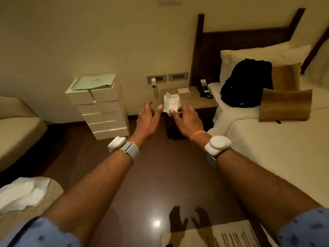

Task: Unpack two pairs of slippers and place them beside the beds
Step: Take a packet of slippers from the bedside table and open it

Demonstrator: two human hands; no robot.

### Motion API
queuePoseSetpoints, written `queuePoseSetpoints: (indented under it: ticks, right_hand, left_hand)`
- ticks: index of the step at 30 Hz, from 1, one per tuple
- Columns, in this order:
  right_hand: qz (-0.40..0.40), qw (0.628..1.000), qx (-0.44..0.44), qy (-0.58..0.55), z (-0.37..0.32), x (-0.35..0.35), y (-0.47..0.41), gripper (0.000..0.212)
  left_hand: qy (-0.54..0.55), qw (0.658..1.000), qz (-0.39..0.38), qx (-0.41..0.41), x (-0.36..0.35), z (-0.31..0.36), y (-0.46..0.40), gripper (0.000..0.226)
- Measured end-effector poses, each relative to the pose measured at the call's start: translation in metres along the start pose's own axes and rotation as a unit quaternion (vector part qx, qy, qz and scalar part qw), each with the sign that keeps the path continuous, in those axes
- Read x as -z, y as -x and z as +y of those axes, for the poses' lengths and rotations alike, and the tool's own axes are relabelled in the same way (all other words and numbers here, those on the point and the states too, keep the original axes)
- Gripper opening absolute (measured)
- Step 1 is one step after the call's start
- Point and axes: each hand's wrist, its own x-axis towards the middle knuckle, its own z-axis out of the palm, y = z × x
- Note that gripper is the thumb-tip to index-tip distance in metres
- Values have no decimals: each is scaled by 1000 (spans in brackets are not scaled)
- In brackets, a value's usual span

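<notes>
A white packet of slippers (171, 102) lies on the nightstand (199, 102), near its front left corner, pale and crinkled in a thin wrapper with some small print on top that is too fine to read. One packet there, as far as can be told. Just behind it sits a small white card (183, 90), and at the back right of the stone top a dark phone (204, 88) with its coiled cord.

Both hands are out in front of it. The right hand (187, 120) has its fingertips at the packet's near edge, fingers loosely curled and apart; whether it actually grips the wrapper cannot be told. The left hand (147, 120) is just left of the packet, fingers spread wide, holding nothing. Each wrist carries one strapped white sensor.

To the right is one bed (267, 148) in white linen, with a black backpack (247, 82) on it, two brown cushions (285, 104) and a white pillow behind. Left of the nightstand, a stack of white boxes (103, 111) stands on the dark floor, two columns side by side, green papers (94, 82) on top. A beige sofa (16, 129) sits at far left. At bottom left, a crumpled white wrapper (23, 193) rests on a round surface.
</notes>
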Motion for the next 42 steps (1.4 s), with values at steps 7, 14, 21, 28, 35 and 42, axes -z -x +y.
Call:
queuePoseSetpoints:
  ticks: [7,14,21,28,35,42]
  right_hand:
    - [-28,998,-54,6,16,-40,-47,56]
    - [-58,995,-85,10,56,-90,-126,53]
    - [-84,986,-146,-14,88,-136,-220,55]
    - [-100,977,-189,-23,105,-179,-266,52]
    - [-72,956,-285,-12,110,-235,-286,52]
    - [-19,927,-372,-30,99,-294,-299,53]
  left_hand:
    - [13,999,-34,18,-23,-42,-55,58]
    - [-4,997,-74,36,-69,-81,-143,54]
    - [-15,990,-122,65,-121,-115,-232,55]
    - [-20,982,-170,77,-149,-162,-292,53]
    - [8,963,-264,50,-178,-224,-341,37]
    - [9,947,-322,18,-184,-277,-383,39]
